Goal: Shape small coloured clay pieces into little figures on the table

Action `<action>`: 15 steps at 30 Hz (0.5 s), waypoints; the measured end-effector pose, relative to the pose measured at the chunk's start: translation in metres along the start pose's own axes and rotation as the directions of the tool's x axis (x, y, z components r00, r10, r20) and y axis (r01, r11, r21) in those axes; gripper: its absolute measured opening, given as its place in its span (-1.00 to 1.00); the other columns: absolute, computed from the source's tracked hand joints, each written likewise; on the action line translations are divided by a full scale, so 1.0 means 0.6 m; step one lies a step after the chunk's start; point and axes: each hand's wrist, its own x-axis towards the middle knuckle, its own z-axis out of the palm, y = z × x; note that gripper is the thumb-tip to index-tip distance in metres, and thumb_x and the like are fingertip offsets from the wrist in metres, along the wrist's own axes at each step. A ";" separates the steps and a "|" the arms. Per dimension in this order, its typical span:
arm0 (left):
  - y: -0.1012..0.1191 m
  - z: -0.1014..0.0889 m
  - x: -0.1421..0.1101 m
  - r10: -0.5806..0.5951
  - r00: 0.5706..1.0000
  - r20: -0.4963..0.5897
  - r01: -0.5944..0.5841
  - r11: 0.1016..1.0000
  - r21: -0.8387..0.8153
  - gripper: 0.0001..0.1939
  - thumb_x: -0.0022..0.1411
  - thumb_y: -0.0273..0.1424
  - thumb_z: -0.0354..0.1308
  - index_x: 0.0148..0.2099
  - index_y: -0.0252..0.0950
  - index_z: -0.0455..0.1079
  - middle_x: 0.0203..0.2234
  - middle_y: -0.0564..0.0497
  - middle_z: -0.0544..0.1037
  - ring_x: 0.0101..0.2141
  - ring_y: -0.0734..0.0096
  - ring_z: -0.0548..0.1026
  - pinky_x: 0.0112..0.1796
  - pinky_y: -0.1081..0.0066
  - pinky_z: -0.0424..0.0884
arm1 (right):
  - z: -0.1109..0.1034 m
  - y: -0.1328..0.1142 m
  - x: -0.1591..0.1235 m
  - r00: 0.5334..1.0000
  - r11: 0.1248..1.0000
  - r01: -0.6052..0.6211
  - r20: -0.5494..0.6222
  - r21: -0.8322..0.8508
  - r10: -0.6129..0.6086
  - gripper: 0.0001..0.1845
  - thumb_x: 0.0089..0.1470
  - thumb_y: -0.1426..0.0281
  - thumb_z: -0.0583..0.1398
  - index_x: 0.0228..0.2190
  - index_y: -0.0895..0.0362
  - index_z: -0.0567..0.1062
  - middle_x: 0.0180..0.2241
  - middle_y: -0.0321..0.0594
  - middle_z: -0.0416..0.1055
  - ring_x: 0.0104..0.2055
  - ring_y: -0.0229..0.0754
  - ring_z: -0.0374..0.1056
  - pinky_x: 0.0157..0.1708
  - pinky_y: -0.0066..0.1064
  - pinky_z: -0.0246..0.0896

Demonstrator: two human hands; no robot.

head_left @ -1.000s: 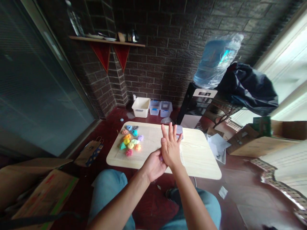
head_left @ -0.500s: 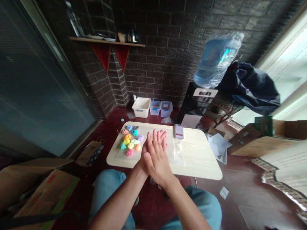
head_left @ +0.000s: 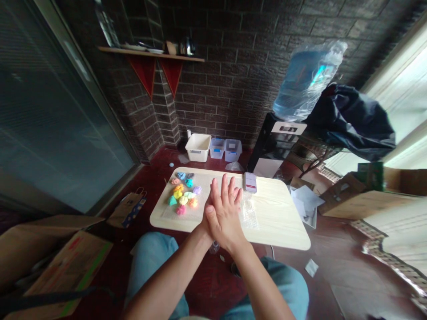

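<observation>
The right hand (head_left: pixel 228 218) lies flat over the left hand (head_left: pixel 207 220), palms pressed together above the near side of the table (head_left: pixel 280 218). The fingers are straight rather than curled, so neither hand clenches anything in its fingers; whether something is squeezed between the palms, I cannot tell, as the right hand covers most of the left.

The lumps (head_left: pixel 183 200), soft-looking and of many colours, sit in a loose cluster on the table's left part, on a clear sheet (head_left: pixel 249 218), apart from the hands. The lilac lump (head_left: pixel 197 190) is nearest to them. The phone (head_left: pixel 250 182) lies beyond the fingertips, toward the far edge.

If a piece is between the palms, uneven pressure could flatten it or push it out at the side, and since the wrists are at the table's near edge, it might drop to the floor (head_left: pixel 207 284). Stray colour on the skin could smear onto other lumps. A wide swing leftward could knock the lilac lump into its neighbours; a forward one could nudge the phone.
</observation>
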 end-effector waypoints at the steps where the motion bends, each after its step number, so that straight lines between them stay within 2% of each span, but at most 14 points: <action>1: -0.004 0.002 -0.002 0.004 1.000 0.015 -0.004 1.000 0.003 -0.45 0.34 0.00 -0.33 0.30 0.11 0.06 0.32 0.22 0.07 0.33 0.21 -0.09 0.25 0.07 -0.12 | -0.002 0.004 0.006 1.000 1.000 -0.016 -0.013 -0.006 0.016 -0.33 0.29 0.21 -0.15 0.31 0.01 -0.35 0.37 -0.16 -0.61 0.38 0.16 -0.62 0.23 0.26 -0.49; 4: -0.002 0.008 -0.006 -0.028 0.995 0.095 0.028 1.000 0.008 -0.42 0.34 -0.01 -0.28 0.31 -0.02 0.09 0.31 0.10 0.10 0.33 0.16 -0.08 0.25 0.05 -0.13 | -0.004 0.024 0.014 0.996 0.996 -0.084 -0.020 -0.012 0.084 -0.36 0.31 0.24 -0.20 0.31 -0.01 -0.38 0.38 -0.19 -0.56 0.38 0.12 -0.64 0.22 0.29 -0.48; 6: 0.007 0.005 -0.005 -0.065 0.991 0.120 0.064 0.998 0.007 -0.38 0.31 0.02 -0.25 0.31 -0.09 0.11 0.31 0.03 0.13 0.32 0.12 -0.06 0.25 0.04 -0.13 | -0.001 0.029 0.008 0.996 0.996 -0.088 0.005 -0.005 0.088 -0.37 0.31 0.25 -0.21 0.31 0.00 -0.38 0.38 -0.19 -0.54 0.38 0.11 -0.63 0.22 0.29 -0.47; 9: 0.009 -0.011 0.002 -0.032 0.997 0.072 0.032 0.999 -0.007 -0.35 0.28 0.08 -0.25 0.31 -0.06 0.11 0.30 0.04 0.15 0.32 0.10 -0.05 0.24 0.01 -0.11 | 0.003 0.014 -0.005 0.999 1.000 -0.013 0.040 0.012 0.012 -0.36 0.31 0.22 -0.20 0.32 0.01 -0.34 0.38 -0.19 -0.57 0.38 0.13 -0.61 0.24 0.26 -0.48; 11: -0.003 -0.021 0.004 0.005 0.999 0.041 -0.005 1.000 -0.004 -0.38 0.29 0.07 -0.28 0.30 0.02 0.10 0.30 0.09 0.15 0.33 0.14 -0.07 0.23 0.02 -0.09 | 0.001 0.000 -0.002 0.999 1.000 0.027 0.018 0.010 -0.027 -0.35 0.30 0.18 -0.19 0.32 0.00 -0.33 0.38 -0.21 -0.58 0.38 0.15 -0.62 0.24 0.25 -0.51; 13: -0.017 -0.023 0.001 -0.011 0.999 0.031 0.011 1.000 0.010 -0.40 0.31 0.04 -0.29 0.30 0.03 0.09 0.30 0.09 0.14 0.33 0.18 -0.08 0.23 0.06 -0.07 | -0.003 0.000 0.011 1.000 1.000 0.011 -0.017 0.002 -0.011 -0.35 0.30 0.18 -0.19 0.31 -0.02 -0.34 0.38 -0.23 -0.56 0.38 0.14 -0.63 0.24 0.25 -0.53; 15: -0.023 -0.016 -0.005 -0.064 0.997 0.049 0.063 0.998 0.016 -0.39 0.32 0.01 -0.26 0.32 -0.06 0.09 0.30 0.03 0.14 0.33 0.18 -0.07 0.24 0.09 -0.07 | -0.008 0.016 0.025 0.999 0.999 -0.043 -0.032 0.002 0.043 -0.37 0.31 0.21 -0.22 0.31 -0.03 -0.37 0.38 -0.23 -0.55 0.38 0.11 -0.64 0.23 0.27 -0.51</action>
